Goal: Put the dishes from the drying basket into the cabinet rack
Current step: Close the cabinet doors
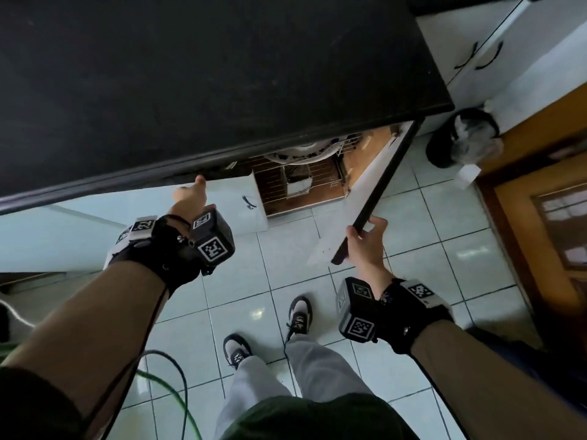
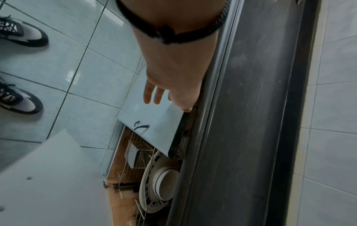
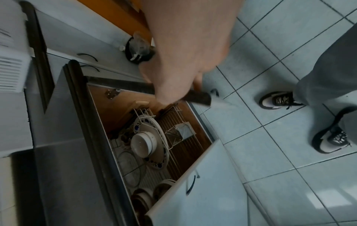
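Right hand (image 1: 365, 242) grip pinches the dark top edge of the open right cabinet door (image 1: 374, 182). Left hand (image 2: 173, 85) lies on the top edge of the left cabinet door (image 2: 152, 117), fingers straight and spread. Between both grips, under the counter (image 1: 190, 74), the cabinet rack (image 3: 173, 122) holds a blue-patterned plate (image 3: 156, 160) and white bowl (image 3: 142, 143).

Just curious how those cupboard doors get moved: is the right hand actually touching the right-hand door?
Touching. In the head view the right hand grips the top edge of the open right door, fingers curled over its dark rim.
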